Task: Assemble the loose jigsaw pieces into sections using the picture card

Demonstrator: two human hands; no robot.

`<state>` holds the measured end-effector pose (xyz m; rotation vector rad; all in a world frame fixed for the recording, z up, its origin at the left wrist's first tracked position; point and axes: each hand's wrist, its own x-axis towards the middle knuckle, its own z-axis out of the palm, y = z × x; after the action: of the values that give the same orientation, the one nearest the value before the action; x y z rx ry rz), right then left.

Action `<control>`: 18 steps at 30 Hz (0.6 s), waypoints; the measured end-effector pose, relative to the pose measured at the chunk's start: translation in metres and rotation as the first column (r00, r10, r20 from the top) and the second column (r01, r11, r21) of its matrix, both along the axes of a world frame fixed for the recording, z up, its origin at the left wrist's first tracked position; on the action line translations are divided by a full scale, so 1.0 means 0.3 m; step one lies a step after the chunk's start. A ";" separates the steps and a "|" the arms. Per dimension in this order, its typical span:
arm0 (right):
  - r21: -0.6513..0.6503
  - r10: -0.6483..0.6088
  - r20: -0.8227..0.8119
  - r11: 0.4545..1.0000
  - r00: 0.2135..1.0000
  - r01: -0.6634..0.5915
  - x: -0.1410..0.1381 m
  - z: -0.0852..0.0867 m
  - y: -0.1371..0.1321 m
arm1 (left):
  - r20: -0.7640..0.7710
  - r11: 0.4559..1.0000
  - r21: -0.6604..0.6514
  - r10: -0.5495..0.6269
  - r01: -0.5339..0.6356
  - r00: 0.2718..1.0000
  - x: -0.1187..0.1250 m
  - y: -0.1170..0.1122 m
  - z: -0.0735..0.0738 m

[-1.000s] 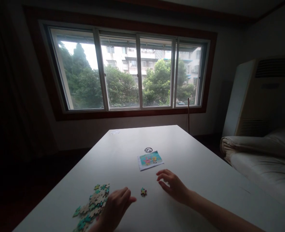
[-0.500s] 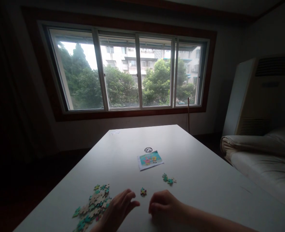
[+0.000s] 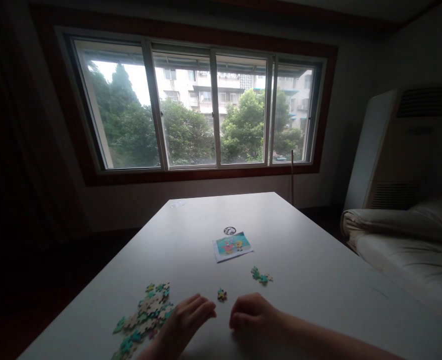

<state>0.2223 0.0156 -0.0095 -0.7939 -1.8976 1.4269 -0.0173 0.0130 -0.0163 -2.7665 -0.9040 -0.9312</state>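
Low over the white table, my left hand (image 3: 185,322) hovers beside a heap of jigsaw puzzle pieces (image 3: 146,315). Its fingers are drawn together over the thumb, and whatever they may hold is hidden. My right hand (image 3: 253,315) rests on the table with its fingers curled inward; I cannot make out anything in them. Between and just beyond the two hands lies a small joined cluster of puzzle pieces (image 3: 222,294) in yellow and dark colours. Several green puzzle pieces (image 3: 261,275) lie beyond my right hand.
A reference picture card (image 3: 233,247) with two cartoon figures lies farther up the white table (image 3: 303,260). Behind it is a round black-and-white item (image 3: 229,231). A scrap of clear film (image 3: 177,204) lies at the far left corner. A sofa (image 3: 397,245) stands at the right.
My left hand's thumb and fingers, apart before, have come together. My right hand stays nearly where it was. The view has shifted slightly.
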 end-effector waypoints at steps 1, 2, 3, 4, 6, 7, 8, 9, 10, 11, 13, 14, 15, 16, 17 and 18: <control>0.003 -0.004 0.001 1.000 1.000 0.004 0.000 0.000 0.000 | -0.014 1.000 -0.001 -0.004 0.004 1.000 -0.001 0.000 0.003; 0.005 -0.008 0.003 1.000 1.000 0.008 0.000 -0.001 0.000 | -0.022 1.000 0.000 -0.009 0.009 1.000 -0.001 -0.001 0.007; 0.004 -0.011 0.003 1.000 1.000 0.011 0.000 -0.002 0.001 | -0.021 1.000 0.004 -0.013 0.013 1.000 0.000 -0.002 0.013; 0.000 -0.011 0.003 1.000 1.000 0.011 0.000 -0.004 0.001 | -0.016 1.000 0.009 -0.019 0.019 1.000 0.003 -0.003 0.021; -0.012 -0.007 0.001 1.000 1.000 0.007 0.000 -0.010 0.004 | 0.002 0.999 0.034 -0.033 0.033 0.999 0.011 -0.006 0.036; -0.017 -0.004 -0.001 1.000 1.000 0.004 0.000 -0.013 0.005 | 0.010 0.998 0.053 -0.028 0.027 1.000 0.017 -0.008 0.042; -0.017 -0.001 -0.001 1.000 1.000 0.001 0.001 -0.016 0.007 | 0.017 0.997 0.081 -0.014 0.012 1.000 0.022 -0.009 0.046; -0.012 -0.001 0.000 1.000 1.000 0.001 0.001 -0.018 0.008 | 0.022 0.994 0.111 0.008 -0.010 1.000 0.027 -0.010 0.049; -0.004 0.000 0.003 1.000 1.000 0.000 0.002 -0.020 0.009 | 0.025 0.990 0.138 0.035 -0.038 0.999 0.031 -0.011 0.050; 0.005 0.001 0.004 1.000 1.000 -0.001 0.003 -0.020 0.010 | 0.027 0.986 0.156 0.058 -0.062 0.998 0.034 -0.011 0.050; 0.014 0.001 0.007 1.000 1.000 -0.001 0.003 -0.016 0.009 | 0.024 0.984 0.161 0.077 -0.080 0.997 0.038 -0.012 0.048; 0.016 0.001 0.008 1.000 1.000 -0.001 0.004 -0.013 0.008 | 0.024 0.985 0.151 0.076 -0.079 0.997 0.039 -0.012 0.048; 0.014 0.002 0.007 1.000 1.000 -0.002 0.004 -0.009 0.007 | 0.028 0.987 0.140 0.074 -0.077 0.997 0.039 -0.012 0.047; 0.012 0.005 0.006 1.000 1.000 -0.005 0.004 -0.004 0.005 | 0.034 0.989 0.131 0.072 -0.076 0.997 0.039 -0.012 0.047; 0.012 0.008 0.007 1.000 1.000 -0.008 0.004 0.000 0.003 | 0.042 0.989 0.121 0.075 -0.080 0.996 0.039 -0.012 0.048; 0.012 0.011 0.009 1.000 1.000 -0.011 0.004 0.003 0.001 | 0.050 0.990 0.108 0.080 -0.085 0.996 0.039 -0.011 0.049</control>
<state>0.2234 0.0160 -0.0085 -0.7863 -1.9185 1.4195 -0.0056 0.0096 -0.0016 -2.6055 -0.9358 -1.0018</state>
